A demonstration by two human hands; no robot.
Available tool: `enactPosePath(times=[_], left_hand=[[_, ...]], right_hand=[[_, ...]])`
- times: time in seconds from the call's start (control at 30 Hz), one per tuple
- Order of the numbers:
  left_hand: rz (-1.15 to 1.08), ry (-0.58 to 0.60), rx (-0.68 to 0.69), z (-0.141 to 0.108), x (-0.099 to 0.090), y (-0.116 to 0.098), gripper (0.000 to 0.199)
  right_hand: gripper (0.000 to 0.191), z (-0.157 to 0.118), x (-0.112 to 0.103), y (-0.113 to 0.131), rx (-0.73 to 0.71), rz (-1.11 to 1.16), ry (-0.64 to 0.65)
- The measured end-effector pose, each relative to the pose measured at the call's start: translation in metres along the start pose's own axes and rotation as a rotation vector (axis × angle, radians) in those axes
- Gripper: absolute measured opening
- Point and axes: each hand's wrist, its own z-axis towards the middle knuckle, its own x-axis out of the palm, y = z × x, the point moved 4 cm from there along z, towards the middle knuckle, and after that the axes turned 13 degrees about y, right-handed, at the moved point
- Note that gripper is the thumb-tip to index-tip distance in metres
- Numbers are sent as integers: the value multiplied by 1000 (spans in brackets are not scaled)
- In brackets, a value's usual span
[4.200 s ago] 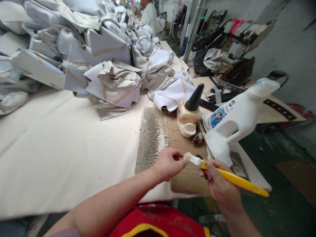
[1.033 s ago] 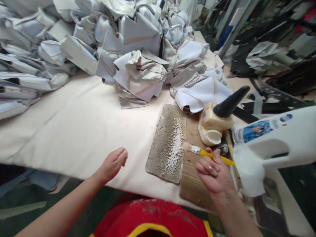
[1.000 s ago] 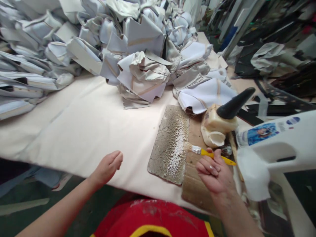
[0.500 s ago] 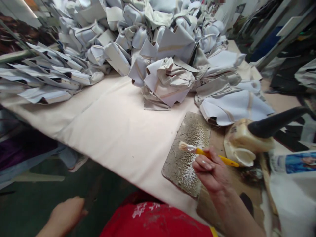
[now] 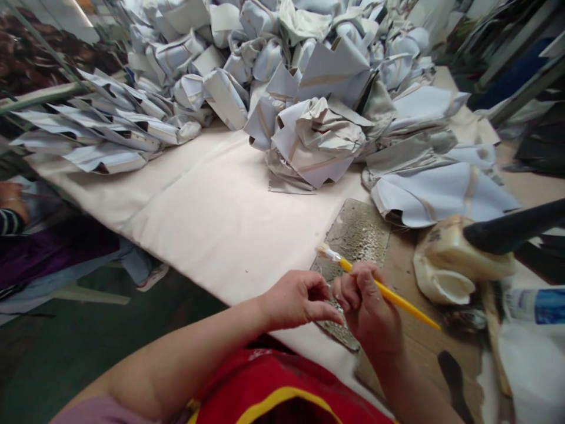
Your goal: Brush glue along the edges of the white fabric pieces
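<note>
Right hand (image 5: 368,312) grips brush (image 5: 375,285), left hand (image 5: 298,297) touching

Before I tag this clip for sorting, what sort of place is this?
Probably a bag or upholstery workshop: heaped grey-white cut fabric pieces on a cloth-covered worktable, a yellow-handled glue brush in the right hand, and a glue-crusted board.

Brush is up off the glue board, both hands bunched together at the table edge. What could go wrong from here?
1. The right hand holds the brush with bristles raised over the cloth; a drip may stain it.
2. The left hand sits close to the right one over the glue board; fingers may pick up glue.
3. The glue pot is tilted, its opening sideways; a knock might spill it.
</note>
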Motion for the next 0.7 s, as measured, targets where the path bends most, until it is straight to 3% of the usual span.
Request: enactPosePath(times=[0.1,0.27,0.47,0.57,0.7], left_hand=[[-43,-17,-16,11,1,6,37],[-89,62,16,22,-1,5,35],[-6,155,100,48,-33,24,57],[16,97,132,49,-73,28,62],[141,-94,70,10,-170,42,60]], right_hand=[[24,-1,3,-6,-37,-19,6],[29,5,-1,-20,-115,-167,-142],[39,38,10,-49,-123,-18,-304],[47,56,28,-65,-91,-30,-308],[45,84,39,-67,-120,-322,-244]])
